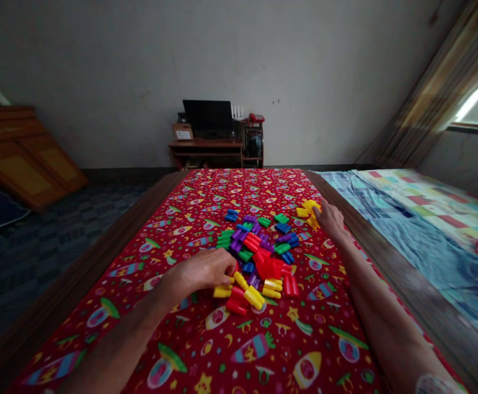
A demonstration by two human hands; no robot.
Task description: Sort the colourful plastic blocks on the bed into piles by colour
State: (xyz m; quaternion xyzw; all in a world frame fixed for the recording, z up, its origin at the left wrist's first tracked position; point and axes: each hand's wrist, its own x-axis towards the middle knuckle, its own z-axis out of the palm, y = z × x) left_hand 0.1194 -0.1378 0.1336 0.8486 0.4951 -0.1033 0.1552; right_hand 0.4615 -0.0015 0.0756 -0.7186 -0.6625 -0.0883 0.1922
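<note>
A loose heap of plastic toy blocks in several colours lies mid-table. My left hand (216, 268) is closed at the heap's near left edge, fingers pinched down on a yellow block (222, 291). Beside it are a tilted yellow block (254, 297) and a red block (237, 302). Farther off, at the cloth's right side, my right hand (330, 219) is closed, its fingertips on a yellow block (313, 220) in a small yellow group. The fingers partly hide what they grip. Between the hands lie red blocks (266, 265), purple blocks (239, 241) and green blocks (225, 238).
A red patterned cloth (259, 350) covers the wooden table (140, 216). To the right is a bed with a blue and checked cover (370, 219). A desk (206, 145) with a monitor (208, 117) stands at the far wall, and a wooden cabinet (25, 158) at the left.
</note>
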